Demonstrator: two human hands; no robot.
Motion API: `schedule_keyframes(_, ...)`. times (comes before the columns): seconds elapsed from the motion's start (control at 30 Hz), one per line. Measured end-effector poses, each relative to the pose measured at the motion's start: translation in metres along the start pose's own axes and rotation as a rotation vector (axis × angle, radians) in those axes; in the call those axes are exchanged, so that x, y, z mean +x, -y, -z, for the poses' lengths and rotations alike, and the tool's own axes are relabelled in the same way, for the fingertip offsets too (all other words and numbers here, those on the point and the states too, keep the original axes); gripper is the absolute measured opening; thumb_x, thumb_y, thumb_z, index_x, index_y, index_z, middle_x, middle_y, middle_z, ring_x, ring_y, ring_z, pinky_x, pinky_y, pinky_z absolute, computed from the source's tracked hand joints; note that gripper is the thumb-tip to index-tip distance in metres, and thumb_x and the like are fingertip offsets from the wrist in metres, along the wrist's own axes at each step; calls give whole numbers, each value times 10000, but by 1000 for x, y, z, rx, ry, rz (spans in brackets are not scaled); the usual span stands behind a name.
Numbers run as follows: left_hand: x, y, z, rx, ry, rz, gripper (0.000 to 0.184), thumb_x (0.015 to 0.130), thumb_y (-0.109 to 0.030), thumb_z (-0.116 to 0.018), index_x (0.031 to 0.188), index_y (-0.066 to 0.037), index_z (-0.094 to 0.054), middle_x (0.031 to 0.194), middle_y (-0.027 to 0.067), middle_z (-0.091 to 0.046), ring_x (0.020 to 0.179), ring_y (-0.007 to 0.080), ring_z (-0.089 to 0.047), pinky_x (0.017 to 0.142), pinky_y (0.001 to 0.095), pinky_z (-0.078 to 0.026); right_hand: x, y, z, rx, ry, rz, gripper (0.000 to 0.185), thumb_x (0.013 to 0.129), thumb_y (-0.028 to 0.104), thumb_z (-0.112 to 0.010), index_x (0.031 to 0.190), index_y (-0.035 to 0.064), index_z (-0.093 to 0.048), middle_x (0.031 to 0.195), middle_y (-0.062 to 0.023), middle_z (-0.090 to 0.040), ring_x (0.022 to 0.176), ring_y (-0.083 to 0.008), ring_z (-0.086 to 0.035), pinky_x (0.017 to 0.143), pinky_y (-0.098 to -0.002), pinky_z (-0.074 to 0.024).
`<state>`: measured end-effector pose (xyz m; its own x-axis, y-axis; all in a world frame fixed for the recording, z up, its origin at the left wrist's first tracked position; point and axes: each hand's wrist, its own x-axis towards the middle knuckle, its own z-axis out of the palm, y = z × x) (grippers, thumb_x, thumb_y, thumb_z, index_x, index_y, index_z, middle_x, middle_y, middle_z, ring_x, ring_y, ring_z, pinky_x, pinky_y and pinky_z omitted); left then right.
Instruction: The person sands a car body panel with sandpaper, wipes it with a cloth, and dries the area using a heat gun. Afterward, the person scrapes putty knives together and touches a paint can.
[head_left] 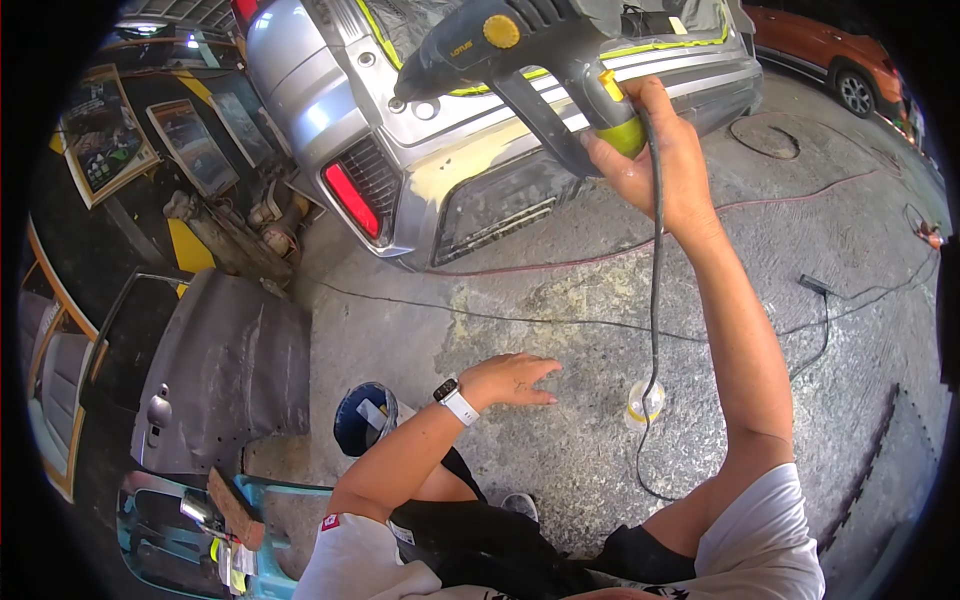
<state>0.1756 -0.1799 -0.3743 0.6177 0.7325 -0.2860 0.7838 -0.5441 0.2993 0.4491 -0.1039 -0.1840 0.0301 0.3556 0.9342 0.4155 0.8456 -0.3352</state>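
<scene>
Near-left edge: a teal plastic frame [278, 490] and, just beyond it, a detached car door [245, 350] bound your left side.
Underfoot room: your concrete floor [590, 350] runs open ahead; a dark blue bucket [346, 430] stands beside your left forearm, and a clear cup [638, 406] stands farther right.
Left hand: your left hand [512, 382], watch at the wrist, reaches inward over the floor, palm down, fingers apart, gripping nothing.
Cord: the black cord [656, 230] hangs from the tool past your right forearm, passing in front of the cup.
Right hand: your right arm extends forward and up, the right hand [672, 165] clamped around the handle of the LOTUS power tool [535, 50].
Tool tip: it points left, before the silver vehicle [372, 95]; contact cannot be told.
Far edge: an orange car [830, 45], upper right.
</scene>
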Motion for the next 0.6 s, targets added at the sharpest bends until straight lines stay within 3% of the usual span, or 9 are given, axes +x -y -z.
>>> schedule_keyframes(0.17,0,0,1,-3,14,19,696,934,-492,-676,1448,-67,-477,1272,206,-650,967,351,-680,851,442,-538,-1,-4,1,-23,28,64,511,795,183,-801,1201,42,-524,923,-207,-719,823,-417,-707,757,-444,-554)
schedule_keyframes(0.43,5,-4,4,-18,25,23,712,930,-528,-670,1453,-83,-480,1248,193,-670,963,337,-693,835,430,-550,-1,-6,17,-143,106,62,504,766,168,-805,1188,63,-549,711,-153,-642,715,-379,-674,664,-462,-509)
schedule_keyframes(0.6,8,2,0,-23,5,-21,720,937,-548,-654,1466,-95,-473,1242,186,-671,951,327,-694,831,433,-551,-1,-13,26,-269,100,66,480,779,190,-788,1178,68,-550,736,-145,-656,718,-364,-680,669,-466,-514)
